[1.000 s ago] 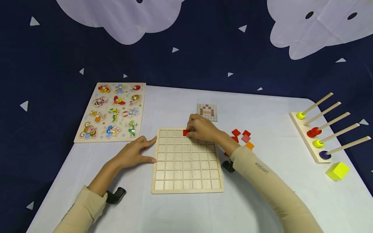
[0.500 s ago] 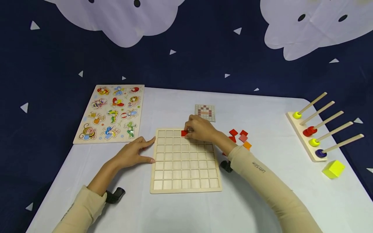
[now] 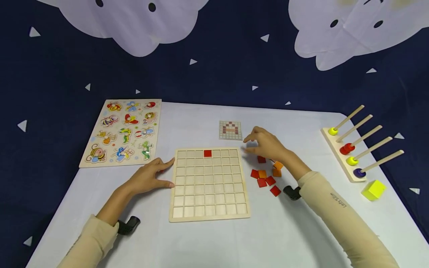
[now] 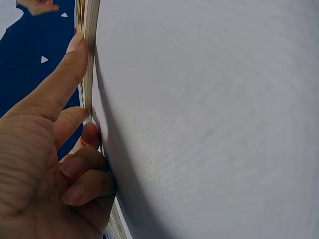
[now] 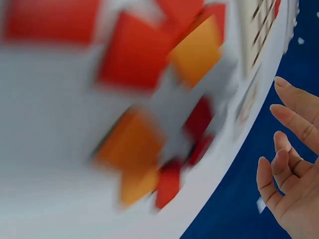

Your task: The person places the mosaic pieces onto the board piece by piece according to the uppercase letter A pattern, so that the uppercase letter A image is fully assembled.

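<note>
My left hand [image 3: 147, 178] rests at the left edge of a wooden grid board [image 3: 209, 218], thumb and forefinger spread apart and touching its rim. In the left wrist view, the other fingers of that hand [image 4: 55, 134] are bent beside the edge. One red square tile [image 3: 207, 153] lies in the board's top row, in the middle column. My right hand [image 3: 265, 144] is raised over the table right of the board, holding nothing, fingers loosely bent. Beneath and near it lie several loose red tiles [image 3: 275, 191] and orange tiles [image 3: 276, 172]; the hand hides part of the pile.
A small pattern card [image 3: 230, 129] lies behind the board. At the back left is a wooden insect peg puzzle [image 3: 122, 130]. On the right stand a peg stand with coloured beads [image 3: 345, 154] and a yellow block [image 3: 373, 190]. A dark cloth [image 3: 201, 78] hangs behind the table.
My right hand has let go of the red tile in the top row and moved right, over toward the loose tiles. My left hand stays at the board's edge. The head view has shifted slightly.
</note>
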Motion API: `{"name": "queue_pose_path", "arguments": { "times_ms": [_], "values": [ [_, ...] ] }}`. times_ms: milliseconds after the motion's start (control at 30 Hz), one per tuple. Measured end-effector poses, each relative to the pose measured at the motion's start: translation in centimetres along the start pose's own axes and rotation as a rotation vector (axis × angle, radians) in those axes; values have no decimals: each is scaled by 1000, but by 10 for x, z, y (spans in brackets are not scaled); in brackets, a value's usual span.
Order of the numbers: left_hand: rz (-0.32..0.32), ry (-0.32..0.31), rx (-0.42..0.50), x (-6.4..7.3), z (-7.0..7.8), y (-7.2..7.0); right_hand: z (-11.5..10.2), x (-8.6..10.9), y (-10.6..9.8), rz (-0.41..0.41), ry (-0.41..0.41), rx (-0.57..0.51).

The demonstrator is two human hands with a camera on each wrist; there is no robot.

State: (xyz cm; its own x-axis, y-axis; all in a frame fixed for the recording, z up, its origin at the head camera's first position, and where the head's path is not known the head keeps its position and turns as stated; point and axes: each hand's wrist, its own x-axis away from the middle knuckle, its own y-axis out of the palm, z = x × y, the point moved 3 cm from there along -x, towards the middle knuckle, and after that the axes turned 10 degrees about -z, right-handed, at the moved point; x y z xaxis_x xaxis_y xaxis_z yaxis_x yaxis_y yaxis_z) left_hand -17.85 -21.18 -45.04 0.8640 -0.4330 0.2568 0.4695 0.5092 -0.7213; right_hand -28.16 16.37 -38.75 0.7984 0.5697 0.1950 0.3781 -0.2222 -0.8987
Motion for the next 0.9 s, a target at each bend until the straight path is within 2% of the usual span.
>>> {"name": "queue_pose_path", "arguments": {
  "times_ms": [200,367,567,900],
  "values": [
    [-6,7,7,-1,1,0,41,32,-5,0,78,6],
    [-5,4,4,0,1,-1,63,54,-1,18,138,9],
    [6,-4,-6,2,0,-1,69,65,8,87,138,41],
    [8,15,-3,1,2,0,71,68,18,163,144,121]
  ]
}}
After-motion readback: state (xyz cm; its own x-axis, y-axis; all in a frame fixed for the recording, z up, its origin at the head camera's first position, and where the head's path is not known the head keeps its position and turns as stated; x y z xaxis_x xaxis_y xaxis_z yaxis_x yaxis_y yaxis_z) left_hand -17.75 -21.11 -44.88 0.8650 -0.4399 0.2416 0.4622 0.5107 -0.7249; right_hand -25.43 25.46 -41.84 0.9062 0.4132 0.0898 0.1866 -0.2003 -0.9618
